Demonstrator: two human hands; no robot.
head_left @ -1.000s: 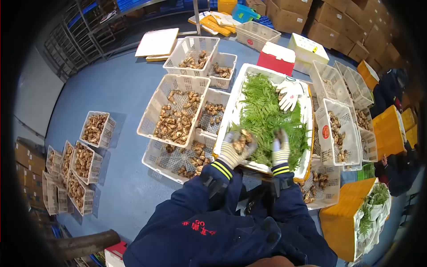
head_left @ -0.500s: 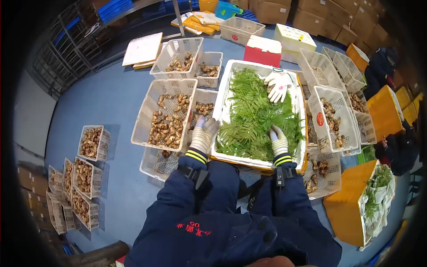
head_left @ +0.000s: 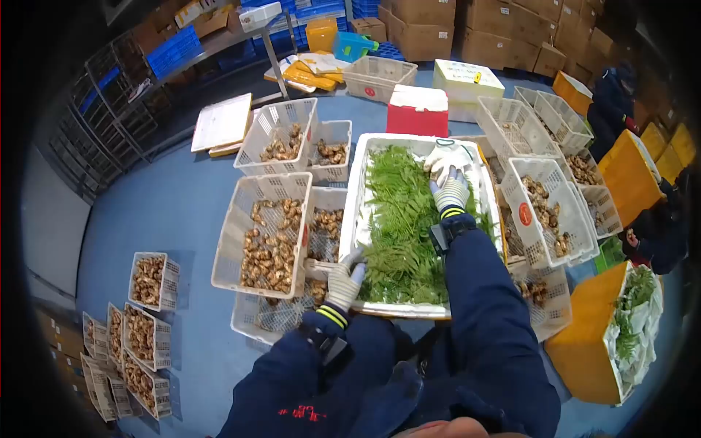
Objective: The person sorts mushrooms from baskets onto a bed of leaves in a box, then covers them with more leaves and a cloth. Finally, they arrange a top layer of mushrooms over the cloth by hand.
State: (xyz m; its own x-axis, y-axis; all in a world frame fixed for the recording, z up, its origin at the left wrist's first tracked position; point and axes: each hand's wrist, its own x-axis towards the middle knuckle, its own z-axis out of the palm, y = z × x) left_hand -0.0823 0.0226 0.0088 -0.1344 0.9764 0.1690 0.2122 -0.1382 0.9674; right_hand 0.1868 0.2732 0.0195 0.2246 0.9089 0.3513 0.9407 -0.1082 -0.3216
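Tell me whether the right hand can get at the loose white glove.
Probably yes: the right hand has its fingertips at the near end of the glove, and nothing but those fingers seems to cover it in the box.

No word readable with certainty. On the blue jacket [head_left: 321, 390], some red characters [head_left: 298, 413], seemingly Chinese, partly lost in the fold of cloth. On the front right basket [head_left: 540, 237], a round red sign [head_left: 525, 214] with pale lines inside, too small to make out. On the back basket [head_left: 394, 82], one more red mark [head_left: 369, 92], also not legible. On the brown cartons [head_left: 416, 40], small white labels [head_left: 442, 34] with print too fine to read. On the pale box [head_left: 456, 91], a yellow patch [head_left: 477, 77], without readable text.
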